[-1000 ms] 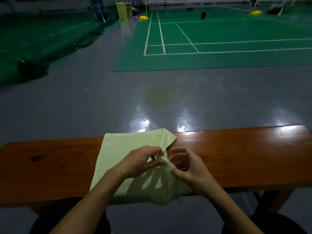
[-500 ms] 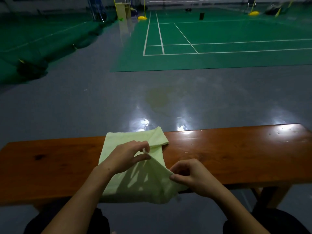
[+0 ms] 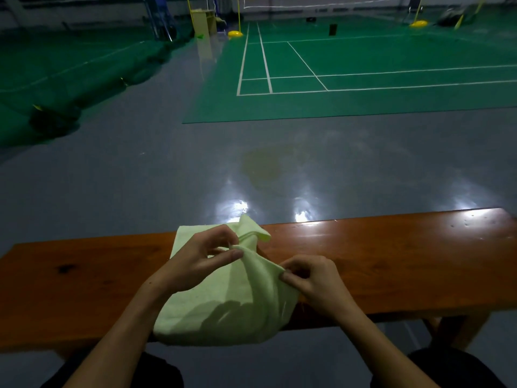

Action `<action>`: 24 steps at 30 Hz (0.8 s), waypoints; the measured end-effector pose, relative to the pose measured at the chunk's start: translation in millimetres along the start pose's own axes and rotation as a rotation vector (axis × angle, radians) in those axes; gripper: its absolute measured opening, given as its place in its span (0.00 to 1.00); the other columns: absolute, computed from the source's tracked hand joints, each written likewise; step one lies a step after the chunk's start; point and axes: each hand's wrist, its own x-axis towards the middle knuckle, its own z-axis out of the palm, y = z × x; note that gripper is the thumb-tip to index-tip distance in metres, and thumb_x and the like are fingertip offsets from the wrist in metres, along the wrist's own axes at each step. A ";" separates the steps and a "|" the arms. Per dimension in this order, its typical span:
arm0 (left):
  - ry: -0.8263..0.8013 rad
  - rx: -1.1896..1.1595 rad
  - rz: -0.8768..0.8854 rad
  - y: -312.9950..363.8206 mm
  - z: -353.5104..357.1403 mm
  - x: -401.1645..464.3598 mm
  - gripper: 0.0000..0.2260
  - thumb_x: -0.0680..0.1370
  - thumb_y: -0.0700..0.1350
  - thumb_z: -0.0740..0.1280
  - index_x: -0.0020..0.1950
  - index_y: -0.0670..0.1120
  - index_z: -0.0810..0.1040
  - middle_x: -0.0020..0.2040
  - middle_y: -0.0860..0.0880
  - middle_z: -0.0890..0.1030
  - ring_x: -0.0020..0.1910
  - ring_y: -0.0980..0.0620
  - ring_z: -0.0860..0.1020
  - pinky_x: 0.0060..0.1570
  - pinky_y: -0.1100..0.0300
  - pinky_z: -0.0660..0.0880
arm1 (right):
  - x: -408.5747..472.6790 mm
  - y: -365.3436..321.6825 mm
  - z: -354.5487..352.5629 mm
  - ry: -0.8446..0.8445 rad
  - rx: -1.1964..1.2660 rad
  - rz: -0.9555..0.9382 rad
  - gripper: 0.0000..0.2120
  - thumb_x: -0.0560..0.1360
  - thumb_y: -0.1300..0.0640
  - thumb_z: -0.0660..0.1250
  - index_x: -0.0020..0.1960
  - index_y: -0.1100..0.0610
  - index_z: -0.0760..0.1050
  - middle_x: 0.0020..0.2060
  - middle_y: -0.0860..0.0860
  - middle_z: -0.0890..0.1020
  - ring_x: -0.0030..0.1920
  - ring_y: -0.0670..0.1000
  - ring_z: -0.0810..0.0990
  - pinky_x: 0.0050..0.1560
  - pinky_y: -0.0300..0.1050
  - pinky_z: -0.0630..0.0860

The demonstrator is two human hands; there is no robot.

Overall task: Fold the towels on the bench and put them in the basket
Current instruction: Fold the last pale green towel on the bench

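A pale green towel lies across the middle of the brown wooden bench, its near edge hanging over the front. My left hand pinches a raised fold of the towel near its far end, and the far right corner stands up above the bench. My right hand pinches the same lifted edge closer to me, on the towel's right side. No basket is in view.
The bench runs from the left edge of the view to the right edge, bare wood on both sides of the towel. Beyond it lies shiny grey floor, then a green badminton court with white lines. My dark-clothed knees are under the bench.
Both hands have lifted the towel's right edge higher. The far right corner, flat before, now stands up off the bench, and the right hand has shifted slightly to the right.
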 end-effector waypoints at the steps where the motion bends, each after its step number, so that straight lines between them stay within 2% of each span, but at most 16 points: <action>1: 0.005 -0.037 -0.001 1.2 -0.8 -0.5 0.07 0.81 0.45 0.71 0.53 0.42 0.79 0.47 0.47 0.82 0.50 0.50 0.82 0.55 0.53 0.81 | 2.4 -0.9 3.9 0.035 0.016 -0.008 0.07 0.74 0.57 0.78 0.51 0.48 0.88 0.43 0.39 0.87 0.46 0.41 0.85 0.49 0.46 0.84; 4: 0.017 -0.146 -0.015 3.4 -4.2 -2.2 0.09 0.81 0.45 0.73 0.53 0.40 0.78 0.46 0.43 0.81 0.48 0.47 0.81 0.51 0.55 0.78 | 9.5 -7.3 15.3 0.134 0.069 -0.036 0.05 0.76 0.58 0.77 0.50 0.50 0.86 0.48 0.41 0.86 0.49 0.42 0.84 0.49 0.42 0.84; 5: 0.026 -0.179 -0.020 3.7 -5.8 -2.9 0.11 0.80 0.47 0.73 0.53 0.40 0.78 0.47 0.39 0.81 0.48 0.43 0.81 0.51 0.53 0.78 | 11.8 -9.8 18.6 0.164 0.101 -0.041 0.05 0.76 0.58 0.77 0.50 0.50 0.85 0.53 0.42 0.84 0.53 0.42 0.83 0.51 0.40 0.83; 7: 0.042 -0.234 -0.027 4.0 -9.0 -4.4 0.15 0.78 0.51 0.74 0.53 0.40 0.78 0.48 0.34 0.80 0.50 0.32 0.79 0.51 0.41 0.77 | 16.0 -14.3 23.9 0.159 0.177 -0.057 0.04 0.75 0.57 0.77 0.48 0.50 0.85 0.67 0.42 0.76 0.65 0.39 0.77 0.55 0.36 0.81; 9: 0.041 -0.281 -0.030 3.6 -11.0 -5.1 0.15 0.77 0.50 0.74 0.53 0.40 0.78 0.50 0.32 0.80 0.53 0.29 0.78 0.54 0.34 0.77 | 19.0 -20.7 28.7 0.082 0.290 -0.066 0.04 0.75 0.58 0.77 0.48 0.50 0.86 0.75 0.38 0.69 0.71 0.34 0.71 0.59 0.35 0.80; 10: 0.038 -0.299 -0.030 3.5 -11.3 -5.5 0.13 0.77 0.50 0.73 0.52 0.40 0.78 0.50 0.33 0.81 0.54 0.30 0.79 0.56 0.35 0.77 | 20.1 -24.6 31.1 0.048 0.346 -0.066 0.04 0.75 0.59 0.77 0.49 0.52 0.87 0.77 0.37 0.67 0.71 0.30 0.68 0.60 0.34 0.78; 12: 0.030 -0.316 -0.030 4.0 -11.3 -6.0 0.12 0.78 0.49 0.72 0.51 0.41 0.78 0.50 0.35 0.82 0.53 0.36 0.82 0.56 0.42 0.79 | 23.1 -30.0 37.6 0.007 0.424 -0.066 0.04 0.75 0.60 0.77 0.50 0.55 0.87 0.77 0.36 0.67 0.72 0.30 0.67 0.61 0.33 0.77; 14: 0.030 -0.313 -0.032 2.9 -12.6 -6.8 0.13 0.78 0.49 0.72 0.51 0.40 0.78 0.49 0.37 0.82 0.52 0.40 0.82 0.55 0.49 0.81 | 27.1 -33.0 43.5 -0.014 0.470 -0.073 0.05 0.75 0.59 0.77 0.51 0.55 0.88 0.75 0.38 0.72 0.72 0.38 0.73 0.64 0.42 0.79; 15: 0.035 -0.313 -0.035 1.5 -14.4 -7.5 0.13 0.77 0.49 0.72 0.51 0.40 0.77 0.49 0.37 0.83 0.52 0.40 0.82 0.55 0.50 0.81 | 29.0 -33.5 44.6 -0.008 0.471 -0.075 0.06 0.76 0.58 0.78 0.52 0.55 0.88 0.73 0.40 0.75 0.70 0.41 0.76 0.64 0.46 0.80; 17: 0.050 -0.281 -0.041 -3.7 -19.8 -10.3 0.12 0.78 0.49 0.71 0.51 0.41 0.78 0.48 0.37 0.82 0.51 0.36 0.81 0.53 0.50 0.81 | 34.3 -29.7 42.4 0.047 0.343 -0.102 0.06 0.75 0.56 0.78 0.52 0.54 0.88 0.69 0.43 0.80 0.67 0.42 0.79 0.63 0.47 0.81; 20: 0.066 -0.075 -0.043 -13.9 -26.4 -14.9 0.09 0.77 0.53 0.69 0.48 0.48 0.78 0.46 0.38 0.80 0.50 0.33 0.79 0.49 0.45 0.79 | 42.5 -21.1 30.2 0.112 0.071 -0.200 0.06 0.74 0.58 0.78 0.51 0.53 0.88 0.64 0.45 0.82 0.65 0.45 0.80 0.60 0.39 0.81; 22: 0.081 0.110 -0.036 -18.4 -26.0 -17.1 0.08 0.76 0.56 0.68 0.45 0.52 0.77 0.46 0.46 0.83 0.49 0.42 0.82 0.50 0.46 0.82 | 45.2 -18.0 22.0 0.143 -0.056 -0.290 0.07 0.73 0.61 0.79 0.51 0.54 0.88 0.62 0.47 0.84 0.64 0.45 0.79 0.60 0.34 0.78; 24: 0.087 0.254 0.007 -20.9 -23.4 -17.8 0.12 0.77 0.59 0.69 0.42 0.52 0.76 0.46 0.53 0.85 0.50 0.49 0.83 0.48 0.53 0.82 | 43.9 -19.3 16.1 0.147 -0.200 -0.381 0.06 0.74 0.60 0.79 0.50 0.54 0.88 0.61 0.47 0.84 0.62 0.44 0.77 0.61 0.32 0.76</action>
